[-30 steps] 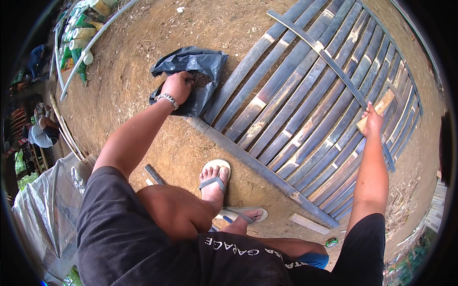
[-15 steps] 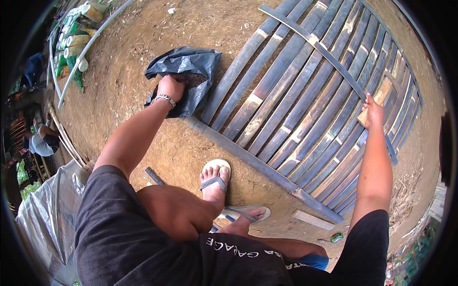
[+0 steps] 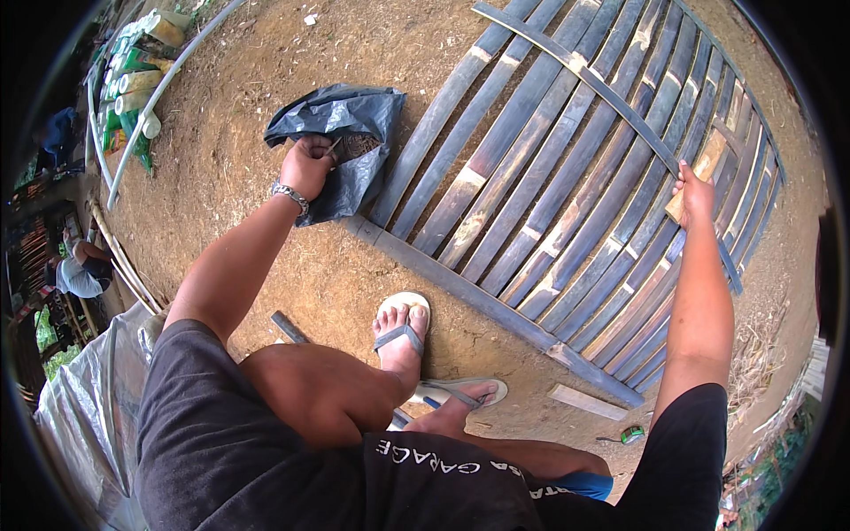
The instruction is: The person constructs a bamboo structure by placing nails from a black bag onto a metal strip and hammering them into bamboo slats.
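Note:
My left hand (image 3: 305, 168) is at the mouth of a black plastic bag (image 3: 350, 190) on the ground. Its fingers pinch a thin, light-coloured nail, which sticks out toward the bag's opening. Small brown pieces (image 3: 356, 146) fill the bag; they look like nails. Out to the right, my right hand (image 3: 693, 196) is closed round the wooden handle of a hammer (image 3: 710, 157), whose head is hard to make out. That hand is over a panel of dark, split bamboo slats (image 3: 531, 168), beside a thin cross strip (image 3: 611, 102).
A tape measure (image 3: 632, 434) and a short flat board (image 3: 588, 402) lie near my feet. Plastic bottles (image 3: 133, 88) are piled at upper left behind a pale pole (image 3: 168, 75). At far left another person (image 3: 80, 270) crouches. Plastic sheeting (image 3: 88, 398) hangs at lower left.
My left hand has drawn back a little out of the bag, and a nail now shows in its fingers. My right hand stays on the hammer.

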The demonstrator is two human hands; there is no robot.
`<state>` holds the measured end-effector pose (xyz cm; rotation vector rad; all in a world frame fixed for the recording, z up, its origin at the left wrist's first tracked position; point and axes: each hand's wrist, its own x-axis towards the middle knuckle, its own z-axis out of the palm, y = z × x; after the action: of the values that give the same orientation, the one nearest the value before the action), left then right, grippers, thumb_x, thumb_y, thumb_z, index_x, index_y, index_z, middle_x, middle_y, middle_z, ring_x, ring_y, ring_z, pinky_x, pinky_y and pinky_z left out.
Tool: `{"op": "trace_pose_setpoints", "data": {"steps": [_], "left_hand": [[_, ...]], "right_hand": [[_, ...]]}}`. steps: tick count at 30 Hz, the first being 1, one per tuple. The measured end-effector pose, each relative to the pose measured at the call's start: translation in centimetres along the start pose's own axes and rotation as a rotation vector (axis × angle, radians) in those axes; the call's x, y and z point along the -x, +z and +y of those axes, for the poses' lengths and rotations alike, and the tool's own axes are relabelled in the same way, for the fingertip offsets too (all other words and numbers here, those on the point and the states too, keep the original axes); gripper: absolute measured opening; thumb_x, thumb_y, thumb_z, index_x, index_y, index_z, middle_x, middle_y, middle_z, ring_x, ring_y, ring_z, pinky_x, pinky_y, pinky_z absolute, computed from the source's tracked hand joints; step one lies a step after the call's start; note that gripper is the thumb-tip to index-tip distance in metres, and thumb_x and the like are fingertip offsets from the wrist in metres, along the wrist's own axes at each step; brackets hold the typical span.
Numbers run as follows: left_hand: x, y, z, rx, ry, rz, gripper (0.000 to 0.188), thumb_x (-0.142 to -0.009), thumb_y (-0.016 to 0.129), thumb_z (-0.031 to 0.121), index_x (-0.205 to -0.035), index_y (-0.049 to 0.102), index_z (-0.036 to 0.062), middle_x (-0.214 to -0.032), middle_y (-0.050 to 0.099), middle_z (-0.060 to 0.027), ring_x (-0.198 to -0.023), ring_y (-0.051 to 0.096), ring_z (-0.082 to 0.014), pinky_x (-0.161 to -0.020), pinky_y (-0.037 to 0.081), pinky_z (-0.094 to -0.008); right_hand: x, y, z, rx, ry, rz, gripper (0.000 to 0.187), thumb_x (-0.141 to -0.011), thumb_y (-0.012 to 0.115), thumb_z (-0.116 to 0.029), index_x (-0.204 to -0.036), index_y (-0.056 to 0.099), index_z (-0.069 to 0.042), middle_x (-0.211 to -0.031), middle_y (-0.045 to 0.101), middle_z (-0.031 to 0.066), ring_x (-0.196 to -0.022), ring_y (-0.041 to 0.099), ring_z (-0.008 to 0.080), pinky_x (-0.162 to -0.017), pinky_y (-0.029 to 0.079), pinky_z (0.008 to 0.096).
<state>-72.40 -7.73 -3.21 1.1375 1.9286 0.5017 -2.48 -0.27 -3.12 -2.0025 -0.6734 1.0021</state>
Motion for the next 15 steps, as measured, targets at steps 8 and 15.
{"op": "trace_pose_setpoints", "data": {"steps": [8,15], "left_hand": [[2.1,0.2,2.4,-0.173,0.116,0.070,0.040,-0.079,0.082,0.003,-0.114,0.062,-0.0007,-0.100,0.070,-0.0050,-0.095,0.066,-0.0146,-0.087,0.054,-0.0287],[1.9,-0.9,0.7,0.167,0.208,0.006,0.023,-0.086,0.076,-0.003,-0.091,0.055,0.0046,-0.096,0.070,-0.0066,-0.091,0.068,-0.0155,-0.083,0.055,-0.0296]], "right_hand": [[0.6,0.1,-0.4,-0.004,0.003,0.009,0.049,-0.090,0.079,-0.014,-0.121,0.043,-0.001,-0.086,0.061,0.0083,-0.060,0.056,0.0135,-0.049,0.048,0.0298],[-0.4,-0.7,1.0,-0.008,-0.010,-0.014,0.047,-0.085,0.083,-0.015,-0.114,0.049,-0.001,-0.082,0.064,0.0088,-0.060,0.059,0.0149,-0.050,0.051,0.0297]]}}
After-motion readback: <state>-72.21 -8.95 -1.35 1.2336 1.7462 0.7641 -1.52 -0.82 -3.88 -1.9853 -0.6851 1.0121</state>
